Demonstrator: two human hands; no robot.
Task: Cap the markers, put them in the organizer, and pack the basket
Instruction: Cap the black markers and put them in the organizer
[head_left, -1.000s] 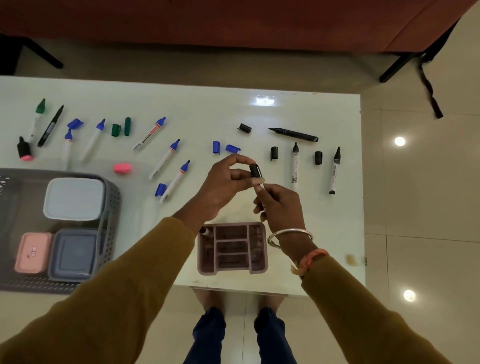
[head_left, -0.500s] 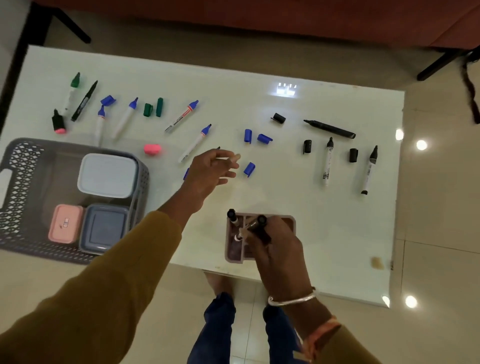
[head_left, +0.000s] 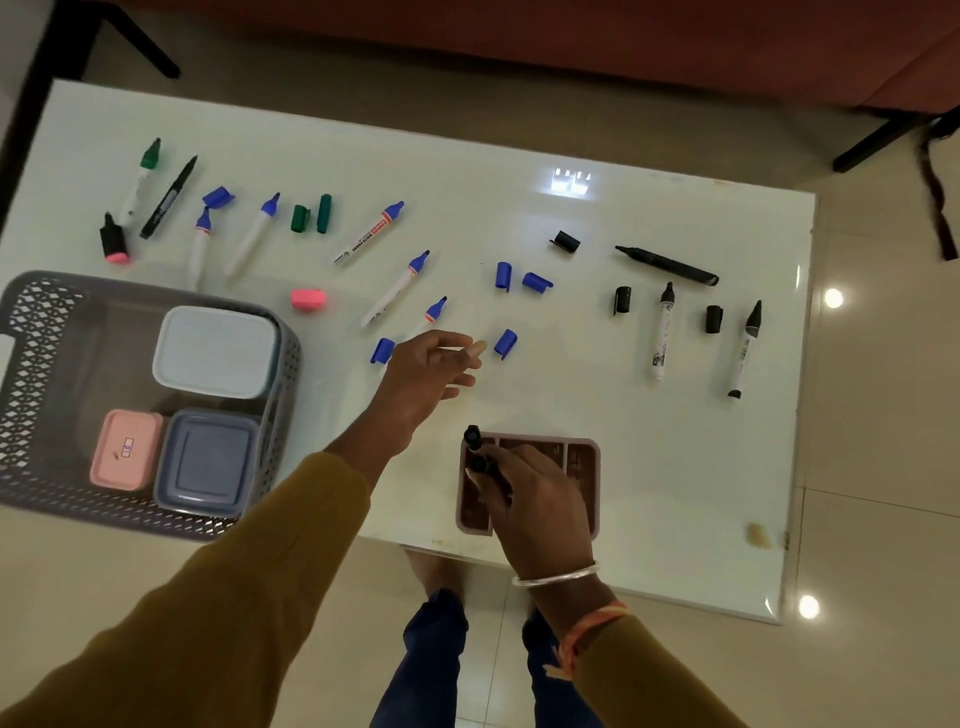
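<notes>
A pink organizer (head_left: 584, 457) stands at the table's near edge with one capped black marker (head_left: 473, 435) upright in its left slot. My right hand (head_left: 530, 499) is over the organizer, shut on a second capped black marker (head_left: 480, 464) that points down into it. My left hand (head_left: 428, 371) hovers open over the table, fingers near a loose blue cap (head_left: 505, 343) and an uncapped blue marker (head_left: 432, 317). Several more uncapped blue, black and green markers and loose caps lie scattered across the white table (head_left: 467, 197).
A grey basket (head_left: 31, 322) at the left edge holds a white box (head_left: 215, 351), a pink box (head_left: 124, 449) and a blue-grey box (head_left: 208, 462). A pink cap (head_left: 308, 300) lies beside it. My legs stand below the table's near edge.
The marker was capped a second ago; my right hand has lowered it into the organizer. My left hand let go and reached out over the blue caps.
</notes>
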